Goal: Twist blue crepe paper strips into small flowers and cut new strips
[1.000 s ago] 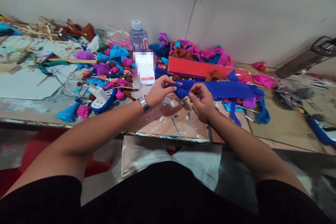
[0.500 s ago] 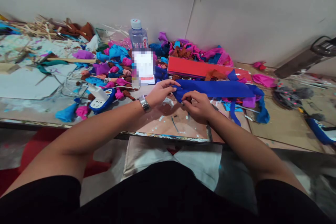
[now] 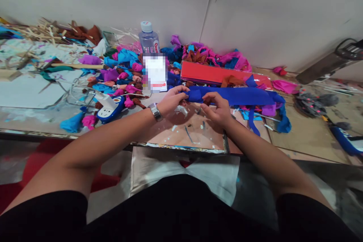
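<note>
A long dark blue strip (image 3: 246, 95), thin like crepe paper, lies across the work table with its left end folded over. My left hand (image 3: 174, 99) pinches that folded end between thumb and fingers; a metal watch is on the wrist. Just in front of the strip's left part, my right hand (image 3: 217, 109) is curved with its thumb and fingers apart, holding nothing that I can see. Whether its fingertips touch the strip is hard to tell. A narrow blue tail (image 3: 253, 121) hangs from the strip towards the table's front.
Behind the strip lies a red packet (image 3: 221, 73). A water bottle (image 3: 149, 39) stands behind a blurred, bright phone-like screen (image 3: 155, 72). Rolled coloured flower-like pieces (image 3: 124, 58) crowd the left, near a blue-and-white power strip (image 3: 109, 110). A dark cylinder (image 3: 317, 66) leans at right.
My right hand has let go of the blue strip's end and its fingers have spread. The end now lies folded flatter under my left hand, which has barely moved.
</note>
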Available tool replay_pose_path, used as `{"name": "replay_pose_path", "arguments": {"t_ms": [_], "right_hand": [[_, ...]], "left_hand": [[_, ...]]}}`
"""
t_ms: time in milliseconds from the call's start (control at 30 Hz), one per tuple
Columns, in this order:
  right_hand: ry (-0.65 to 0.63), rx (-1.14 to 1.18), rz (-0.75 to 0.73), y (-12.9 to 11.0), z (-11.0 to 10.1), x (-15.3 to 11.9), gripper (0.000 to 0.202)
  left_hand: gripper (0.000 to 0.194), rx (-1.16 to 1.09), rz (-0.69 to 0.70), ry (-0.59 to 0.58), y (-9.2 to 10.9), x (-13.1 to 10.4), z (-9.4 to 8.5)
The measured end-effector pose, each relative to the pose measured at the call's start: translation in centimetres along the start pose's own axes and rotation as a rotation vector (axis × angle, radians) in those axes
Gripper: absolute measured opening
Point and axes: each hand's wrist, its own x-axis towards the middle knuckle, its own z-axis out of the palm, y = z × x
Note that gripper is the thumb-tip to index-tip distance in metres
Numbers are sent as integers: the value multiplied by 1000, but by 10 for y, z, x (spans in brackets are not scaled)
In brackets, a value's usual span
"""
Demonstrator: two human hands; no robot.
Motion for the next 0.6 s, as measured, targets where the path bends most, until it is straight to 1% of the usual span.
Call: {"name": "replay_pose_path", "arguments": {"t_ms": [100, 267, 367, 500, 600], "right_hand": [[-25, -37, -28, 0, 1, -1, 29], [-6, -170, -79, 3, 1, -1, 21], [17, -206, -71, 3, 1, 0, 21], [51, -191, -31, 0, -1, 3, 27], [25, -125, -11, -3, -3, 5, 33]], "left_hand": [[17, -2, 4, -16, 1, -1, 1], [16, 17, 27, -42, 3, -4, 2], [18, 22, 45, -39, 2, -4, 1], [25, 27, 118, -73, -2, -2, -1], [23, 80, 206, -95, -2, -2, -1]]}}
